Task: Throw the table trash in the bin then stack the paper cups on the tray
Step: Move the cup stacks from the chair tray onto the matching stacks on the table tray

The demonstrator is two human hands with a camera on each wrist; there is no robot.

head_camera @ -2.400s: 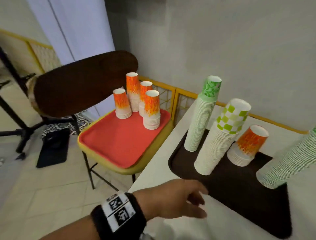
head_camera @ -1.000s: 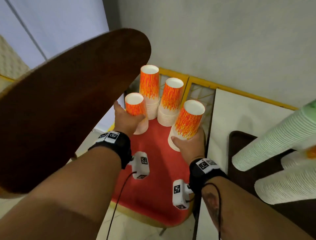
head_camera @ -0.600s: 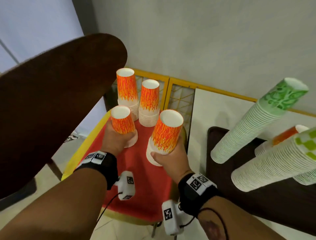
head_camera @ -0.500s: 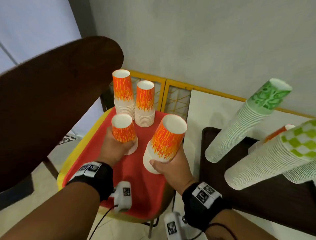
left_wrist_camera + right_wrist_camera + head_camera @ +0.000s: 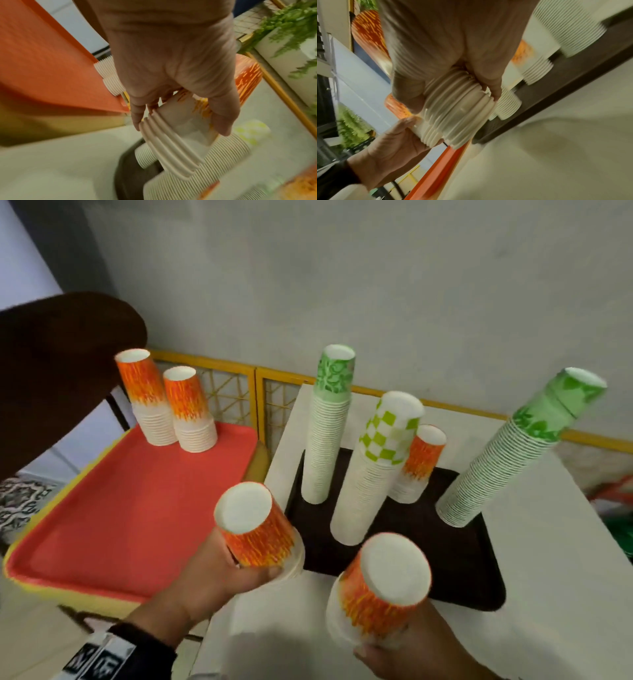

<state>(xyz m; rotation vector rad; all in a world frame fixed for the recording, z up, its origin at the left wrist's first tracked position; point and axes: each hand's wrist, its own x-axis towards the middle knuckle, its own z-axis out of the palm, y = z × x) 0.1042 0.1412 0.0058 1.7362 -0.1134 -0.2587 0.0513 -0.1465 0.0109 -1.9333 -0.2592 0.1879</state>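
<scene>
The left hand [image 5: 219, 573] grips one orange cup stack [image 5: 255, 525]; the right hand [image 5: 407, 652] grips another [image 5: 380, 587], both held above the worktop [image 5: 548, 594] beside the dark tray [image 5: 462, 577]. Keep each stack upright, lower onto bare tray surface, avoid the tall leaning stacks [image 5: 370, 467].

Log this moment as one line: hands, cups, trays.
left hand: holds orange cup stack | right hand: holds second orange stack | dark tray: five stacks | red tray: two stacks
</scene>
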